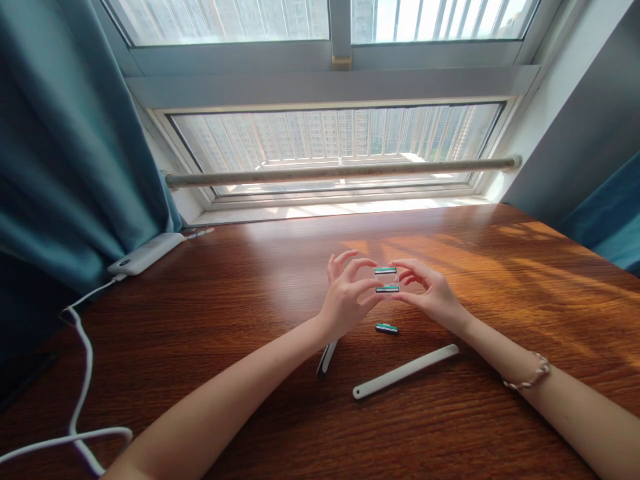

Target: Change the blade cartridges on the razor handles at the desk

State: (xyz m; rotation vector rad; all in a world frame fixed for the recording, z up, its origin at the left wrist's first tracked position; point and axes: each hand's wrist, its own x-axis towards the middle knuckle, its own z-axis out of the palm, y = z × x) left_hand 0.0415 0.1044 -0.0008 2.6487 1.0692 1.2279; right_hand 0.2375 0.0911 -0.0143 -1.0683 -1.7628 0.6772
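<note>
Above the table, my left hand and my right hand hold a small clear plastic razor cartridge case between them. My fingertips and thumbs pinch it at its left and right sides. Two razor cartridges with green strips show at the case, an upper cartridge and a lower cartridge. Below my hands, a loose razor cartridge lies on the wood. A long white handle rests nearer to me, slanting up to the right. Beside my left wrist lies a white and dark handle, partly hidden by my forearm.
The brown wooden table reaches to the window sill. A white power strip with a white cable lies at the left, by the blue curtain. A horizontal pipe crosses in front of the window.
</note>
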